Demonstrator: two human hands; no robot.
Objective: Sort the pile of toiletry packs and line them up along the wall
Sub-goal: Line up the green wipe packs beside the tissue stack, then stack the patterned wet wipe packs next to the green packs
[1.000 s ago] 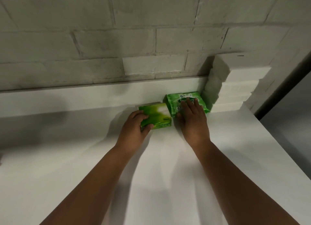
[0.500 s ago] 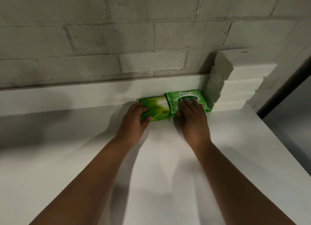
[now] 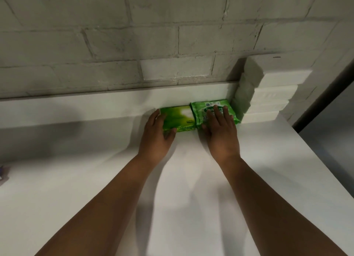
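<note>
Green plastic film, glossy and faintly crinkled, catches the eye at the back of the white tabletop (image 3: 191,179): two soft rectangular packs lie flat, side by side and touching, their far edges against the low white ledge (image 3: 95,104) under the painted brick wall (image 3: 134,45). From the head camera, the only view, the left hand (image 3: 156,136) cups the near left corner of the yellow-green tissue pack (image 3: 178,118), fingers along its side and thumb at its front edge, loosely curled about it, not lifting. The right hand (image 3: 222,129) lies open and flat, palm down, on top of the green wet-wipe pack (image 3: 210,110), which sits just beside a stepped stack of white foam blocks (image 3: 268,91) in the corner. I would judge the step in hand to be squaring these two into the row. Next, it seems, both hands should let go and fetch more packs; none shows here, save a blurred purplish scrap (image 3: 3,171) at the far left edge that I cannot identify. The pouches look pliable, likely to slide easily on the smooth top.
</note>
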